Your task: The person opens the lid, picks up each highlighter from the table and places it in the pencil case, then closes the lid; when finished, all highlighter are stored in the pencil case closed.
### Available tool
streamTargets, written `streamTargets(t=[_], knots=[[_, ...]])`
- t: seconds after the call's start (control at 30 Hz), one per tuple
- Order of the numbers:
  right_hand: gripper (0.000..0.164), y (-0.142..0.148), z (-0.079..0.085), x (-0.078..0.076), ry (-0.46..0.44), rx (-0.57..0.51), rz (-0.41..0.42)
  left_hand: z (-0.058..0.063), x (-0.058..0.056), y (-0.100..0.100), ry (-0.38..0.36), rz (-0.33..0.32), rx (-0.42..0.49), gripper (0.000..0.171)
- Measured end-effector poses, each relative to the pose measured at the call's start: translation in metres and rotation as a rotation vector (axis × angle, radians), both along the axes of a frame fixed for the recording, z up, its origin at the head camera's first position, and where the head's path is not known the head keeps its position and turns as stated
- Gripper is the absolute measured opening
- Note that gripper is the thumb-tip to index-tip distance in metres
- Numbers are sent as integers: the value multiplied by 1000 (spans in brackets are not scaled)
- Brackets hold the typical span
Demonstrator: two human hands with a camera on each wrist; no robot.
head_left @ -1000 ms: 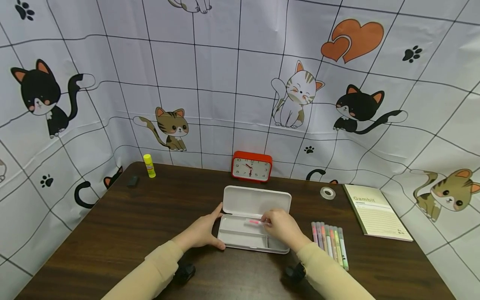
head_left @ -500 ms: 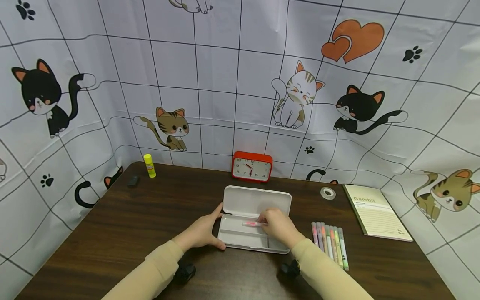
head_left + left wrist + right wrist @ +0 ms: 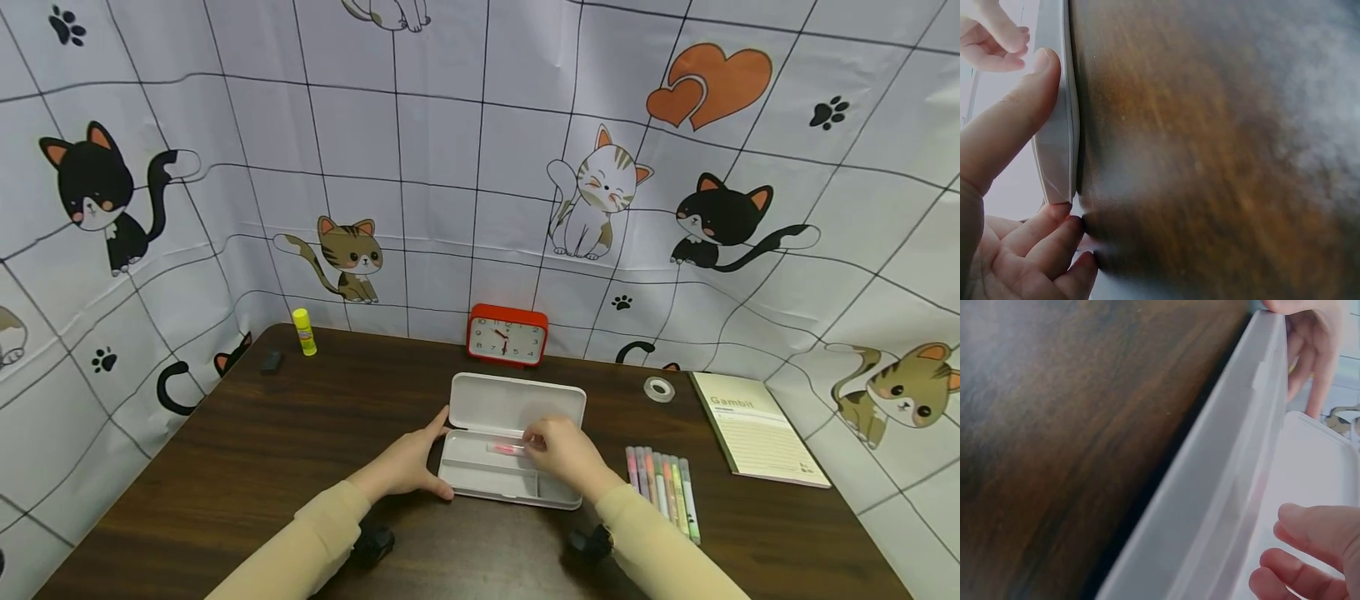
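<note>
An open white pencil case [image 3: 517, 402] lies on the dark wooden table, its lid folded back. In its long back compartment lies a pink marker [image 3: 506, 449]. My left hand [image 3: 401, 467] holds the case's left end; the left wrist view shows the thumb on the front wall [image 3: 1057, 156] and fingers against the end. Over the case, my right hand [image 3: 564, 452] hovers at the marker's right end. The right wrist view shows that hand's thumb and fingers [image 3: 1307, 522] apart with nothing between them. The front compartment is bare.
Several coloured markers [image 3: 663, 492] lie in a row right of the case. Beyond are a notebook [image 3: 757, 429] and a roll of white tape [image 3: 659, 389]. A red clock [image 3: 507, 335] stands behind the case; a yellow glue stick [image 3: 304, 332] and dark eraser-like block [image 3: 272, 362] are far left.
A second ago my right hand held the pink marker tilted over the back compartment. The marker now lies flat there, and the right fingers have let go. My left hand stays put.
</note>
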State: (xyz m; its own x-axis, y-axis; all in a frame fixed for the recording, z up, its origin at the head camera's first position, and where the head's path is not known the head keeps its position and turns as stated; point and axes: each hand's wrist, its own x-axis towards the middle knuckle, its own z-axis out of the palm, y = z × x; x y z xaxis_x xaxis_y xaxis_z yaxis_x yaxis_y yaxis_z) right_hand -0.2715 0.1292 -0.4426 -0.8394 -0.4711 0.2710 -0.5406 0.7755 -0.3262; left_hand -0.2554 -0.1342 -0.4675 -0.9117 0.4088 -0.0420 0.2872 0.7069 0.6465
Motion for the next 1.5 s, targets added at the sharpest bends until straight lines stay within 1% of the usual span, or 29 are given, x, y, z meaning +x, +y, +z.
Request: streamTargets(t=[0.17, 0.33, 0.53, 0.73, 0.9, 1.03, 1.23, 1.33, 1.5], knots=[[3, 11, 5, 3, 0, -53, -8, 1, -1, 1, 1, -4, -4, 127], [4, 32, 9, 6, -7, -86, -56, 2, -2, 4, -6, -12, 0, 126], [4, 56, 14, 12, -21, -87, -115, -1, 0, 2, -8, 0, 11, 127], [5, 83, 19, 20, -50, -77, -194, 0, 2, 2, -15, 15, 10, 127], [7, 104, 18, 29, -70, -58, -254, 1, 2, 2, -12, 11, 3, 127], [9, 118, 16, 35, -71, -67, -305, 0, 1, 3, -8, -3, 0, 126], [10, 138, 10, 39, -66, -50, -342, -1, 1, 1, 5, -10, 0, 126], [12, 148, 8, 42, -85, -41, -355, -2, 0, 0, 10, -11, 1, 126], [17, 164, 7, 47, -124, -55, -413, -3, 0, 1, 11, -15, 3, 126]])
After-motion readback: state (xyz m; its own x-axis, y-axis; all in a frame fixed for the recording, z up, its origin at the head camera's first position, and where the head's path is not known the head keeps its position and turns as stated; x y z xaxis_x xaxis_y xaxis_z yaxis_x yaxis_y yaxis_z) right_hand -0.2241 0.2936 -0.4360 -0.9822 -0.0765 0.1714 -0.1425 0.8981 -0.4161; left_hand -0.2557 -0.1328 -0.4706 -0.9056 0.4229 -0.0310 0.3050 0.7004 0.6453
